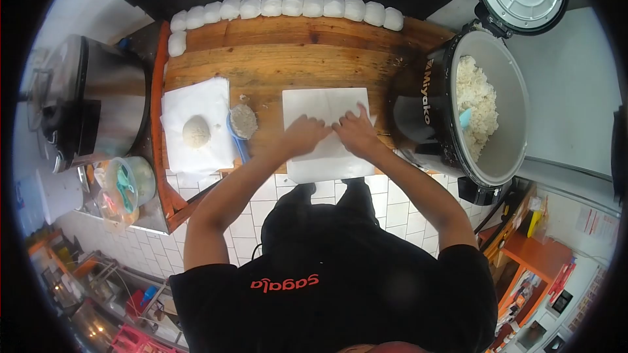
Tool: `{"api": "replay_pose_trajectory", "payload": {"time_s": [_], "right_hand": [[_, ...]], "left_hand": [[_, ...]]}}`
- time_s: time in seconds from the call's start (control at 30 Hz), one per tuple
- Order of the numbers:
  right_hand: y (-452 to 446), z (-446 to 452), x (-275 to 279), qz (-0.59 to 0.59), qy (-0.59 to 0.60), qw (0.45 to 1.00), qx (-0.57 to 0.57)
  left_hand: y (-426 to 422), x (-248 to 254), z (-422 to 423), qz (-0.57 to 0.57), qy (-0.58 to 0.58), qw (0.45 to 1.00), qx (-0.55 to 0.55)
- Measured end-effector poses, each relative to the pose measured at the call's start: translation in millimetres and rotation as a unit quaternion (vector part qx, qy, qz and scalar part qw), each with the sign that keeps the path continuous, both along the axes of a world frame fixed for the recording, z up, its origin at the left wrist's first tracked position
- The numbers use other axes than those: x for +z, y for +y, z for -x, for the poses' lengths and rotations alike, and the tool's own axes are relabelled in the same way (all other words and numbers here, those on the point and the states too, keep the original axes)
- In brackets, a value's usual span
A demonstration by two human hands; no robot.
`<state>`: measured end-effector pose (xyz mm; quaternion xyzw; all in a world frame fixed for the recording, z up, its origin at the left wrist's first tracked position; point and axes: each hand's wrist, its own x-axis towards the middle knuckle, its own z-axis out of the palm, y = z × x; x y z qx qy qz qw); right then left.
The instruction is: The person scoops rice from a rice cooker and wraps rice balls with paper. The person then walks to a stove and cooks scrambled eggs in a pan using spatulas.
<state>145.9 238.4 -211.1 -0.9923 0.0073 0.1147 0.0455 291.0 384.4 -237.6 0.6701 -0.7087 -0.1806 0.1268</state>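
Note:
White wrapping paper (314,101) lies at the front of the wooden table and hangs over its edge. My left hand (306,135) rests on it with the fingers curled together, pinching the paper near its middle. Close beside, my right hand (356,132) pinches the paper too, one finger raised toward the back right corner. What lies under the fingertips is partly hidden. To the left, a dome of rice (196,132) sits on another stack of white paper (180,101). A blue-handled scoop (238,144) filled with rice (244,121) lies beside that stack.
Several white wrapped packets (292,4) line the back of the wooden table (261,59). An open rice cooker (425,114) with rice (476,101) and a light-blue paddle (465,118) stands right. Left are a steel cooker (114,95) and a plastic tub (140,183) with utensils.

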Motion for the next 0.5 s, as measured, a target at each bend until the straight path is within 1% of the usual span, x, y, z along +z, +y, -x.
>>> {"api": "replay_pose_trajectory", "payload": {"time_s": [0.03,0.13,0.23,0.33,0.43,0.5], "right_hand": [[0.7,2.9,-7.8,-0.012,0.073,0.997,0.031],[11.9,33.8,-22.6,-0.077,0.034,0.996,-0.004],[5.2,52.1,-41.5,-0.129,-0.062,0.990,0.005],[-4.2,63.5,-49.9,-0.222,-0.099,0.970,-0.017],[-7.6,74.7,-48.1,-0.276,-0.178,0.944,-0.012],[-18.1,77.3,-55.3,-0.241,-0.124,0.962,0.028]], "left_hand": [[10.3,-4.3,10.1,0.034,-0.050,0.998,-0.011],[32.6,-20.8,28.4,0.055,-0.071,0.996,-0.027],[48.2,-38.5,34.3,0.106,-0.027,0.994,-0.005],[62.8,-51.7,33.1,0.147,0.024,0.988,0.034],[76.5,-45.8,35.3,0.214,0.087,0.971,0.066],[77.4,-54.5,32.5,0.165,0.076,0.982,0.059]]}}
